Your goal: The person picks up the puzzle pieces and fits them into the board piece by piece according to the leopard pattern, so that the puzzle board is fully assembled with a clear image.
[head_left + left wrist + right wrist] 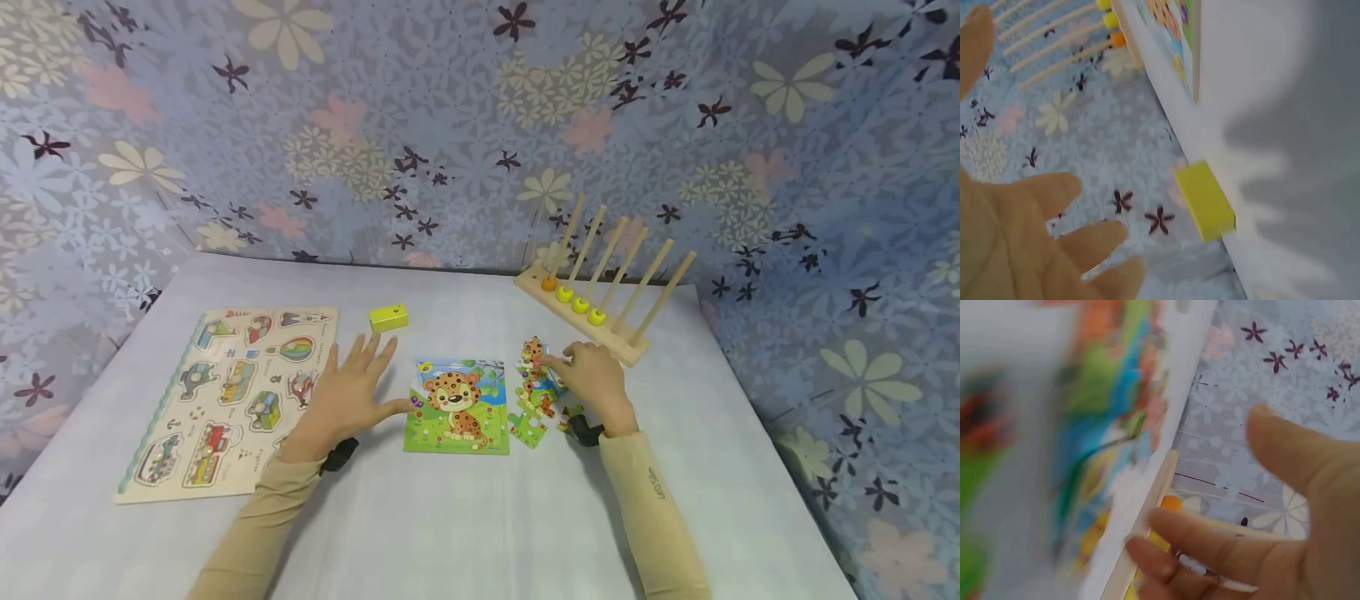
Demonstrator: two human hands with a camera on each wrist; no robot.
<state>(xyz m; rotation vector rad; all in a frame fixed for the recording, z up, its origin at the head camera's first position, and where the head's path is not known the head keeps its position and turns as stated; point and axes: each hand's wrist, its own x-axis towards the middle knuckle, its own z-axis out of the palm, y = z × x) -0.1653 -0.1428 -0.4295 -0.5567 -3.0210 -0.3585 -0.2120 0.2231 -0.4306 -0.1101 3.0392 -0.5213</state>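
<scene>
A white tabletop (442, 533) is meeting flower-patterned fabric (450, 108), the left hand (343, 398) hovering wide-spread, empty, beside a leopard puzzle (457, 408), the right hand (597, 385) (thumb apart, holding nothing) hovering by jigsaw pieces (528, 429).

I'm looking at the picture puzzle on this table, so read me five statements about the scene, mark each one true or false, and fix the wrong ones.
1. The leopard picture lies between the left hand and the right hand. True.
2. The yellow block sits on top of the leopard picture. False: the yellow block sits on the table, beyond the picture and to its left.
3. The loose pieces lie to the right of the leopard picture. True.
4. Every bead on the pegged stand is orange. False: the pegged stand holds one orange bead and three yellow beads.
5. The left hand is spread open. True.
</scene>
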